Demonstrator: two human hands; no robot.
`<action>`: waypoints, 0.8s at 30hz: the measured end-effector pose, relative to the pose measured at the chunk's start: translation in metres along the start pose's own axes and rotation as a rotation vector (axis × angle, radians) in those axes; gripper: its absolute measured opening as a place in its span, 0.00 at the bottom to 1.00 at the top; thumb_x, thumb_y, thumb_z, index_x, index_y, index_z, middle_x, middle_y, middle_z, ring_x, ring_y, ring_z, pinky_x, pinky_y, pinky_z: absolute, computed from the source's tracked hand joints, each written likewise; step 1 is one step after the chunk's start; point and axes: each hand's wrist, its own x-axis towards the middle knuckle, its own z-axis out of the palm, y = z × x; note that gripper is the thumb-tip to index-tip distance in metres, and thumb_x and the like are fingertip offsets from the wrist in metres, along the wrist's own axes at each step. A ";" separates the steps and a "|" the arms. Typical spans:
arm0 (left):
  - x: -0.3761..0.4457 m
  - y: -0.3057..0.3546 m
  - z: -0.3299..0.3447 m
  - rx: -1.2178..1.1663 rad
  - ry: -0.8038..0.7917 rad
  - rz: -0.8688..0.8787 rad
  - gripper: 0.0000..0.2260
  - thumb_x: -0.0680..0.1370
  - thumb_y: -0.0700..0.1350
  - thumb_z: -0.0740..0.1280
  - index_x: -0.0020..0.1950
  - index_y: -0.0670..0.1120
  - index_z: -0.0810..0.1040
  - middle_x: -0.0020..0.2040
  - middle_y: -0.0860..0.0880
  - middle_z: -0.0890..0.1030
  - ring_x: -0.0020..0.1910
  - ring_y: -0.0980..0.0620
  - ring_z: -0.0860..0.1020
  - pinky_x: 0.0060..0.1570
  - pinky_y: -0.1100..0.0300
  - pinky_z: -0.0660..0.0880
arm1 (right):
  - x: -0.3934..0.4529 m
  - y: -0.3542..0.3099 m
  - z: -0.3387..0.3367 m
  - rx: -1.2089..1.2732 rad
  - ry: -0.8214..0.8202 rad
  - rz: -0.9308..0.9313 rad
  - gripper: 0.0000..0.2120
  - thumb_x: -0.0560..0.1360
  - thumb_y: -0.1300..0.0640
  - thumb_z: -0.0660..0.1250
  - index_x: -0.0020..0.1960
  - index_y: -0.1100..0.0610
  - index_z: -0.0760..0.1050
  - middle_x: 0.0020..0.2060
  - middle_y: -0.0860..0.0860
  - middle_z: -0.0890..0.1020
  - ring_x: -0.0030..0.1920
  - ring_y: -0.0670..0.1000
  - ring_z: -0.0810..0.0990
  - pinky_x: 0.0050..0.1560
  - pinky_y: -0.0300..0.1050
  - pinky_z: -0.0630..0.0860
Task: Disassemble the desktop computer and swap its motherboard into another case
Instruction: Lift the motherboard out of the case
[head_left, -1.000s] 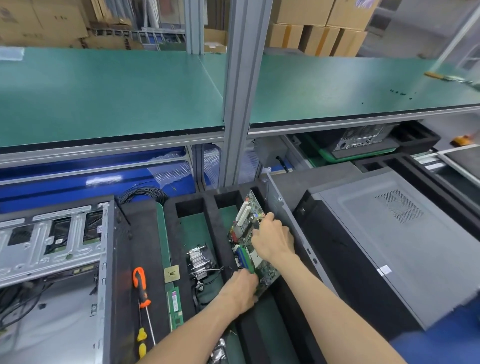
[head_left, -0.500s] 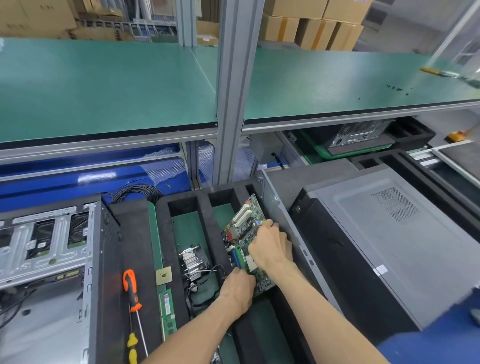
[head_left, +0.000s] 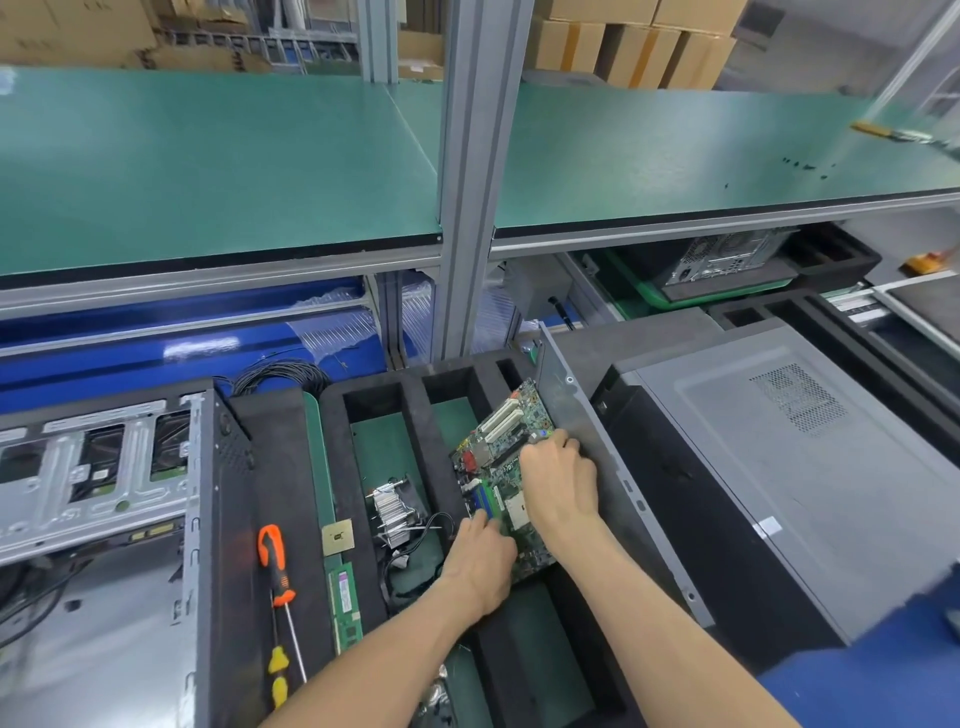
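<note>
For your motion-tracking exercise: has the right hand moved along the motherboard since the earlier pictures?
Yes. The right hand slid down the motherboard, away from the white slots and toward the left hand.

Your right hand (head_left: 558, 478) and left hand (head_left: 480, 561) cover much of the motherboard (head_left: 506, 441), so you can't see your fingertips or its near corner; the open case (head_left: 98, 499) runs off the left edge, and its cables blur

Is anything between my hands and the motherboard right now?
Nothing visible: the left hand grips the motherboard at its near edge, and the right hand holds its right side over the black foam tray.
</note>
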 end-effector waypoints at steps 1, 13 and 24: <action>-0.001 -0.002 -0.004 -0.023 0.027 0.001 0.11 0.79 0.47 0.65 0.57 0.43 0.80 0.57 0.42 0.76 0.59 0.40 0.68 0.57 0.48 0.65 | 0.000 -0.001 -0.001 -0.005 -0.006 0.002 0.11 0.78 0.69 0.62 0.54 0.59 0.79 0.54 0.60 0.78 0.51 0.57 0.79 0.41 0.47 0.79; -0.052 -0.079 -0.082 -0.246 0.407 -0.119 0.11 0.78 0.46 0.62 0.52 0.46 0.82 0.50 0.46 0.77 0.51 0.43 0.71 0.46 0.51 0.63 | -0.006 -0.055 -0.032 0.152 0.145 -0.087 0.06 0.77 0.54 0.63 0.53 0.55 0.74 0.52 0.53 0.78 0.47 0.57 0.82 0.33 0.47 0.66; -0.190 -0.188 -0.086 -0.360 0.564 -0.232 0.09 0.79 0.46 0.68 0.57 0.47 0.83 0.53 0.49 0.78 0.54 0.47 0.74 0.59 0.50 0.70 | -0.050 -0.169 -0.054 0.466 0.154 -0.257 0.14 0.82 0.49 0.59 0.65 0.52 0.74 0.57 0.50 0.77 0.50 0.59 0.81 0.39 0.48 0.66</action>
